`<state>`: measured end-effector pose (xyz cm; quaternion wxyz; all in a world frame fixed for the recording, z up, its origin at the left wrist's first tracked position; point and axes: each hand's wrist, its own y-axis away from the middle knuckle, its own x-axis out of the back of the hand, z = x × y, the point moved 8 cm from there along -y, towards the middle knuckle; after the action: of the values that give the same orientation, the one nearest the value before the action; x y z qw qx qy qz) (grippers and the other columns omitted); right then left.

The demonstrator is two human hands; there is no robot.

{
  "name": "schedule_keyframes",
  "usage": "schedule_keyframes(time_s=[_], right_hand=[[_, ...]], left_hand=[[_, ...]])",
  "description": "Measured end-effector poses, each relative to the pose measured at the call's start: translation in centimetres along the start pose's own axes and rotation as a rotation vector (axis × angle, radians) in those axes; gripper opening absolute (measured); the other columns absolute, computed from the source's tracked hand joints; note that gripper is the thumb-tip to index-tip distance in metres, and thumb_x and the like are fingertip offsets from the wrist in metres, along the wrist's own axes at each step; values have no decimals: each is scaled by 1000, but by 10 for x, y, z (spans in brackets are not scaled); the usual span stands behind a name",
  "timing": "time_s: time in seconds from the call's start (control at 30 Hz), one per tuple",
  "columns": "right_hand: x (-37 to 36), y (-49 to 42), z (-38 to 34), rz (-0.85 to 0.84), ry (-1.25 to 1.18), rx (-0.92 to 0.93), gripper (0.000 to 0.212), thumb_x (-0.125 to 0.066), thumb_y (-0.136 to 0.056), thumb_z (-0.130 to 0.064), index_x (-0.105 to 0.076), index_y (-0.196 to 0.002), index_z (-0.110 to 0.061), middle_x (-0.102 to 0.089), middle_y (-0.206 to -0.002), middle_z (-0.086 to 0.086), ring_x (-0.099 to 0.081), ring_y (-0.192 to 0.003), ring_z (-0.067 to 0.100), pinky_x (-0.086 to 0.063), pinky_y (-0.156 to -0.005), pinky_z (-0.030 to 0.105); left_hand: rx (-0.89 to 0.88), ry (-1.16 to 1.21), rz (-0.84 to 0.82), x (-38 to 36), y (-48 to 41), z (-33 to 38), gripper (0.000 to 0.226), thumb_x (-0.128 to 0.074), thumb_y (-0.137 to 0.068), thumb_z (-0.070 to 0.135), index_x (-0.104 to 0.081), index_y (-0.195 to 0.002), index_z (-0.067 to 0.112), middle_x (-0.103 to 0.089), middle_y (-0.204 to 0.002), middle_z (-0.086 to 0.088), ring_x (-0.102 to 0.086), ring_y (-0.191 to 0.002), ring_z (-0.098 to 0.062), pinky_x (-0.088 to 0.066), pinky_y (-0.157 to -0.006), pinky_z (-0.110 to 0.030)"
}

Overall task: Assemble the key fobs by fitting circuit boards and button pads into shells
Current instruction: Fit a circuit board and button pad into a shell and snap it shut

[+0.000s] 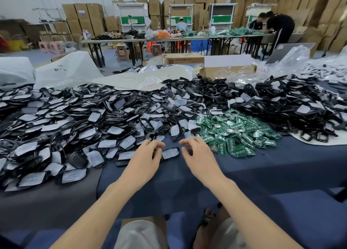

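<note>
Head view: a white-faced shell is lying on the blue counter between left hand and right hand; fingers are curling loosely, grip impossible to tell; green circuit boards are lying heaped just beside the right hand.

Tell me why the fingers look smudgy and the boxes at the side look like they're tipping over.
In the head view, the right hand has motion blur on its fingertips, while the green circuit boards beside it look sharp. Also in the head view, the wide-angle lens bends the picture's edges, so the stacked cardboard boxes lean at the right. The lighting is even, with only soft shadows.
</note>
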<state>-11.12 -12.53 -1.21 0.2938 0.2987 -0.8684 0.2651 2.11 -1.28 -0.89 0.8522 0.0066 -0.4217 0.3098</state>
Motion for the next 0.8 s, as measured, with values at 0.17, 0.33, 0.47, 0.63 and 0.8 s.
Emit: schedule_keyframes(time_s=[0.17,0.33,0.47,0.63,0.8], right_hand=[[-14,-2,-13,-124,225,202,29,-55,-103,-32,-62,-130,-23,-57,-123,-4,-48,-116,19,-39,-101,30],[-17,-4,-12,-147,322,218,32,-49,-105,-40,-64,-130,-24,-60,-124,-6,-49,-116,20,-38,-103,35],[-16,-3,-11,-127,345,227,31,-49,-105,-42,-66,-123,-25,-60,-123,-9,-50,-114,18,-40,-101,37],[-16,-3,-9,-115,325,216,29,-50,-104,-42,-66,-122,-26,-61,-122,-10,-50,-115,18,-39,-101,36],[-9,2,-13,-93,213,248,20,-61,-100,-36,-68,-116,-26,-59,-122,-10,-56,-110,15,-43,-97,36]], left_hand=[[-137,-125,-16,-7,6,15,31,-48,-103,15,-66,-125,26,-54,-107,3,-46,-103,-13,-35,-88,-18],[-146,-154,-2,-7,7,17,31,-48,-103,14,-68,-126,23,-55,-109,4,-44,-106,-12,-33,-91,-17],[-132,-163,13,-1,10,10,33,-47,-102,10,-69,-125,20,-56,-109,6,-46,-107,-11,-32,-93,-15],[-132,-136,47,8,18,6,31,-47,-102,8,-69,-120,20,-56,-108,8,-48,-97,-7,-38,-89,-19],[-265,-123,31,10,28,19,29,-54,-98,3,-72,-114,19,-55,-115,4,-50,-87,-2,-38,-80,-13]])
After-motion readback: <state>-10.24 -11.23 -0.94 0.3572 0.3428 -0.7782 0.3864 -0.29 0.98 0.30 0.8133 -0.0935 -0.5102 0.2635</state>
